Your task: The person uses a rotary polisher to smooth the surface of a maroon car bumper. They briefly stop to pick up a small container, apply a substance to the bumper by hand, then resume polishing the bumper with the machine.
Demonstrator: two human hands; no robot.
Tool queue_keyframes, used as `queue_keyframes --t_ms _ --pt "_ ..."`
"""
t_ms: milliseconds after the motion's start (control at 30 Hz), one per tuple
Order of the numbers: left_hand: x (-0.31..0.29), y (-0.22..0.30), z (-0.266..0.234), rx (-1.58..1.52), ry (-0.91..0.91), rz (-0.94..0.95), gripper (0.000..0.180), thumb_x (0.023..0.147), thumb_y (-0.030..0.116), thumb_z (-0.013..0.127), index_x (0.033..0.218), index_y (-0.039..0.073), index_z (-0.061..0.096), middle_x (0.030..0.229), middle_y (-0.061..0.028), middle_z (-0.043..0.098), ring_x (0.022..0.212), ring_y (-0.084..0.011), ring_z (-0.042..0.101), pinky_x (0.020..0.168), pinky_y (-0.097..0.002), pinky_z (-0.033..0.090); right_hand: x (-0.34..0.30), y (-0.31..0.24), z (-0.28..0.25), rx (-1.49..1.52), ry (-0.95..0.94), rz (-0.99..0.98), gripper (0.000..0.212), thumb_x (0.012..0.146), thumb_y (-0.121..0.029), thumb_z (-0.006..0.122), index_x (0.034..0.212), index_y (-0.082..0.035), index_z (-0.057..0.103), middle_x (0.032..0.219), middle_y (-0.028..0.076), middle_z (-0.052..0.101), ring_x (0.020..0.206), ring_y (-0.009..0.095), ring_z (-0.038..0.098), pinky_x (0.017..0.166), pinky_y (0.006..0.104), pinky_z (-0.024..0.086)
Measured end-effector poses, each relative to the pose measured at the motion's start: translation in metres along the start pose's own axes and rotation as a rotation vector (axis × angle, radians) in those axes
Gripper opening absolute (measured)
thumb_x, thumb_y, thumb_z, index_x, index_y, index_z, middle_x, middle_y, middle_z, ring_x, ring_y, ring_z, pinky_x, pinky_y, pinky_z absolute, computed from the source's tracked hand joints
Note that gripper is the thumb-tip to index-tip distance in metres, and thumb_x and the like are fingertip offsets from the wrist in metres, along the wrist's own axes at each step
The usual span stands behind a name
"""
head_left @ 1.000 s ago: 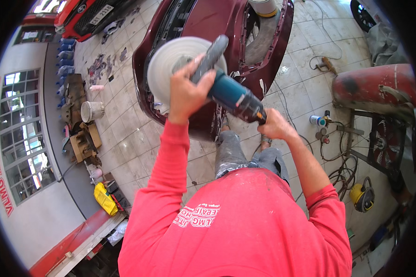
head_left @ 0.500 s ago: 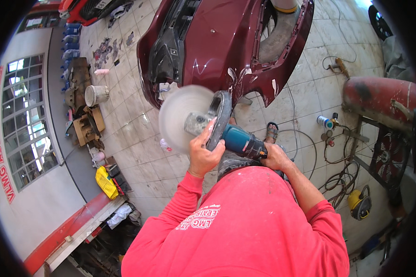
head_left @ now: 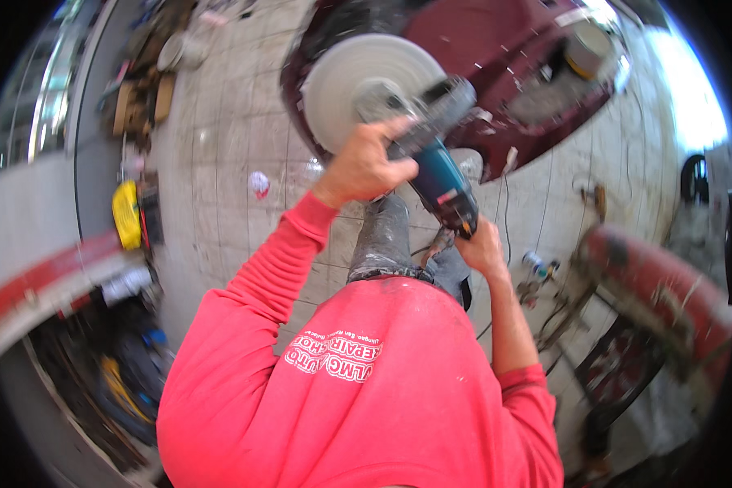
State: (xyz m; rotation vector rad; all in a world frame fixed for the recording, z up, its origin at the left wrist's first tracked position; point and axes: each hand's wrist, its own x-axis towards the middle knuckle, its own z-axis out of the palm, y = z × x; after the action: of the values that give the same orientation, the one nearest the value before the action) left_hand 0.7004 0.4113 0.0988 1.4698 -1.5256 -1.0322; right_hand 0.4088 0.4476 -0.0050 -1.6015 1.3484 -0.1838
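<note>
A teal and black power polisher [head_left: 446, 183] is held out in front of me with both hands. Its round pale pad [head_left: 333, 98] is smeared by spinning and overlaps the dark edge of a maroon car bumper [head_left: 512, 32]; whether they touch I cannot tell. My left hand [head_left: 364, 165] is closed at the tool's front, by the black loop handle [head_left: 453, 104], its thumb along the near side. My right hand [head_left: 483, 246] wraps round the rear grip, fingers partly hidden behind it.
On the bumper stands a pale container [head_left: 590, 50] with a yellow lower band. A red tank [head_left: 663, 281] lies at the right, a small blue-and-white can [head_left: 535, 262] on the tiles [head_left: 228, 163] near it. Along the left wall are a yellow bag [head_left: 125, 213], cardboard [head_left: 132, 106] and a bucket [head_left: 172, 51].
My view has swung, so the bumper now sits higher and farther right. The polisher has moved up in view, its pad now over the bumper's left edge. Both hands keep their hold.
</note>
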Motion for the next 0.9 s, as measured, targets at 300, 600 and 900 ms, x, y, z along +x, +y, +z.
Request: queue_keyframes --t_ms 300,600,900 --pt "-0.128 -0.075 0.047 -0.230 0.230 -0.255 0.068 0.077 0.017 0.073 0.141 -0.004 0.064 0.129 -0.0273 0.073 0.121 -0.0306 0.073 0.106 -0.0354 0.054 -0.021 0.047 0.038 -0.245 -0.238 0.038 0.039 0.076 -0.011 0.069 0.112 0.003 0.069 0.100 0.032 0.073 0.103 0.051 0.071 0.089 0.0527 0.056" --pt "-0.184 -0.125 0.031 -0.359 0.427 -0.444 0.072 0.080 0.015 0.079 0.145 -0.008 0.059 0.140 -0.0221 0.068 0.132 -0.0260 0.064 0.116 -0.0356 0.045 0.016 0.047 0.054 -0.467 -0.396 -0.130 0.036 0.076 -0.014 0.071 0.108 0.001 0.063 0.097 0.032 0.070 0.098 0.054 0.068 0.086 0.0578 0.054" --pt "-0.175 -0.103 0.033 -0.402 0.371 -0.565 0.072 0.081 0.010 0.079 0.144 -0.014 0.056 0.138 -0.0228 0.068 0.130 -0.0265 0.064 0.114 -0.0357 0.046 0.004 0.028 0.032 -0.483 -0.572 0.015 0.039 0.079 -0.019 0.072 0.111 -0.001 0.060 0.107 0.029 0.071 0.106 0.050 0.067 0.092 0.0567 0.053"
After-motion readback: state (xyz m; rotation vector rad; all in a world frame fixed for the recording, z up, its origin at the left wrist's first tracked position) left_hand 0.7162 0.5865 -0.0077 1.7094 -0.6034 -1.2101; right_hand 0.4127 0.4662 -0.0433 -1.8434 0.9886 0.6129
